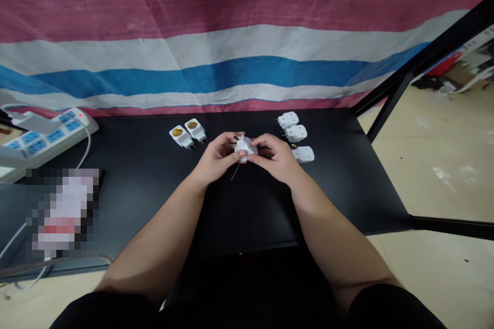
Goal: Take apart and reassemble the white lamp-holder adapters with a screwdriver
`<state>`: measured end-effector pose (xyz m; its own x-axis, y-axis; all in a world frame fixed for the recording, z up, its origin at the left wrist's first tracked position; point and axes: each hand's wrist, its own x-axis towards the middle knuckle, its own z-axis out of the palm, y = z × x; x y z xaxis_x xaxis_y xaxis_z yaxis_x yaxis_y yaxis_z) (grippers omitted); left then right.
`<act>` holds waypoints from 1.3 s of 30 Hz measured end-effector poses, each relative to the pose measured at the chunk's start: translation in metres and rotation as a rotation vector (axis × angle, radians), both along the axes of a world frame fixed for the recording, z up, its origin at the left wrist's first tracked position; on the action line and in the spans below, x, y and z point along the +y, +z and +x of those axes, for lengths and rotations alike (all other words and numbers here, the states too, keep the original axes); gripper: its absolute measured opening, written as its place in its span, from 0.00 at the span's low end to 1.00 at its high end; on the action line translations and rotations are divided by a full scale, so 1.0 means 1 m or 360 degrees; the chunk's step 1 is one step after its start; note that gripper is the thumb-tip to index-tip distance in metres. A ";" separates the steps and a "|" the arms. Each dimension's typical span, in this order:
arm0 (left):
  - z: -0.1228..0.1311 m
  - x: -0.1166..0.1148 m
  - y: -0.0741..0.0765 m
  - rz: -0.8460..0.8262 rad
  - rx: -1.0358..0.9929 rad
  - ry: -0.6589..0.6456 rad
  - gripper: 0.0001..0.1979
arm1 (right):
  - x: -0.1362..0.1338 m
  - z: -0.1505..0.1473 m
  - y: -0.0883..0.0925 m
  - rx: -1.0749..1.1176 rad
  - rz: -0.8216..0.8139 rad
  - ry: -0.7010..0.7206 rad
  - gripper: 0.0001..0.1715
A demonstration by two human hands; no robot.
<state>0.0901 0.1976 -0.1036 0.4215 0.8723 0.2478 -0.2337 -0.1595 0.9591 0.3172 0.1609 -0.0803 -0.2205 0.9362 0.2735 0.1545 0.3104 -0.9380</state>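
Over the middle of the table, my left hand [218, 158] and my right hand [276, 158] are closed on a white plug-in housing [245, 148], thumbs on its near side. Dark and pale parts show at its upper left, too small to name. A thin metal rod [235, 172] sticks out below my left thumb; its other end is hidden. Right of my right hand lie white plug housings with pins, one at the back [288, 120], one in the middle [296, 133] and one nearer [305, 154], partly behind my hand. Small brass-coloured pieces [294, 145] lie between them.
Two white plug-in units with round yellow centres [178, 132] [195, 124] lie left of my hands. A white power strip [50, 136] with cables is at the far left, near a blurred-out object [67, 211]. A striped sheet [231, 72] hangs behind the black table [154, 205].
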 end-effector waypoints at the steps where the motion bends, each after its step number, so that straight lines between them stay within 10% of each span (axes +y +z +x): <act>1: 0.000 0.001 0.000 0.0024 -0.0003 0.0000 0.18 | 0.001 0.001 0.000 0.0026 -0.0026 0.0030 0.18; 29: -0.004 0.002 0.013 0.0147 0.0037 -0.0119 0.22 | -0.004 0.001 0.002 -0.0019 0.0032 -0.0059 0.20; 39: -0.012 0.006 0.012 0.0053 -0.0010 0.0164 0.22 | -0.004 0.006 0.010 -0.0082 0.0057 -0.0177 0.14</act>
<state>0.0784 0.2039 -0.0916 0.3286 0.9021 0.2797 -0.2202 -0.2149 0.9515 0.3230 0.1571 -0.0708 -0.1303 0.9455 0.2983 0.2374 0.3219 -0.9165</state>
